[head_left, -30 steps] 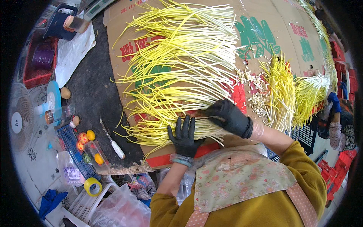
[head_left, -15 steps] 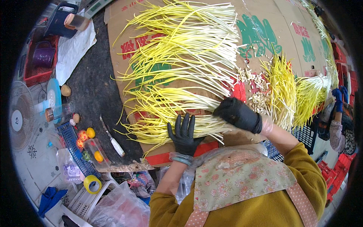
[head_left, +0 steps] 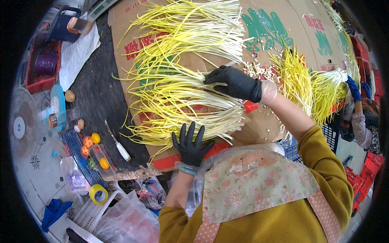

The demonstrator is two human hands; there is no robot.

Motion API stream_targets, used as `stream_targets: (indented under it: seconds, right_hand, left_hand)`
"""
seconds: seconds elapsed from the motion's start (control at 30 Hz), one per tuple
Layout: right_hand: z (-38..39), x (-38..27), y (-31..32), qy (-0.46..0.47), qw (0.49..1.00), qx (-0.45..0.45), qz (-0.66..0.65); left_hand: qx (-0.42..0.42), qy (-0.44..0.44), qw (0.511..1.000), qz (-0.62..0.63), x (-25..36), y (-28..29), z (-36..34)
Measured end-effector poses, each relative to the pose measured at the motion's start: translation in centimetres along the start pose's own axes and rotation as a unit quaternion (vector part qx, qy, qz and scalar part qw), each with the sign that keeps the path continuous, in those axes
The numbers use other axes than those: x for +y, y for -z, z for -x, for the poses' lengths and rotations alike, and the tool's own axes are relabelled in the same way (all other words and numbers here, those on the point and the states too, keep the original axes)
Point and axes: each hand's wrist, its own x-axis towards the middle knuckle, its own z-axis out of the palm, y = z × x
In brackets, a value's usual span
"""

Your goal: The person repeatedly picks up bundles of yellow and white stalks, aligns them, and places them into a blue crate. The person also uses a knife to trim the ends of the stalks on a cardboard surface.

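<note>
1. Long stalks (head_left: 210, 115), yellow at 1 end and pale at the other, lie across the left and middle of the cardboard sheet (head_left: 255, 131). Their long axis runs left to right, with a slight fan: yellow tips toward the sheet's left edge, pale ends toward its right side.
2. The right hand (head_left: 235, 83), black-gloved, is over the middle of the cardboard sheet, coming in from its right. Its fingers are bent, tips at a few pale stalks; I cannot tell whether they pinch any. From there the stalks run leftward, roughly in line with the pointing fingers.
3. The left hand (head_left: 189, 146), also black-gloved, is at the sheet's near edge, fingers spread, tips overlapping the nearest stalks. Whether they press down is unclear.
4. For stalks in the middle of the sheet the right hand is nearer; for those along its near edge, the left. The 2 hands are well apart, with stalks between.
5. Short cut pieces (head_left: 261, 72) lie on the cardboard sheet, just beyond the right wrist.
6. Farther right on the sheet stand out a loose yellow pile (head_left: 291, 79) and a fanned bundle (head_left: 330, 95), turned nearly crosswise to the row.
7. Left of the sheet, a white-handled knife (head_left: 121, 150) lies on the dark tabletop (head_left: 97, 77).
</note>
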Motion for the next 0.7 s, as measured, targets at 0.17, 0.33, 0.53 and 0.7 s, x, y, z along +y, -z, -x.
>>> stream_targets:
  seconds: [0.17, 0.33, 0.53, 0.7]
  right_hand:
    - [3.3, -2.6, 2.9, -0.17, 0.967, 0.157, -0.107]
    - [6.6, -5.1, -0.2, -0.218, 0.956, 0.169, -0.103]
    - [5.7, -10.1, -8.7, -0.099, 0.983, 0.095, 0.121]
    - [4.8, -10.3, -10.5, -0.134, 0.975, 0.037, 0.174]
  left_hand:
    - [0.044, 0.02, 0.999, -0.014, 1.0, 1.4, 3.3]
    - [0.118, 0.136, 0.976, 0.122, 3.3, 1.5, 6.6]
    - [0.086, 0.255, 0.891, 0.366, 3.4, 1.9, 7.8]
    - [0.161, 0.414, 0.671, 0.594, 1.5, 1.2, 3.0]
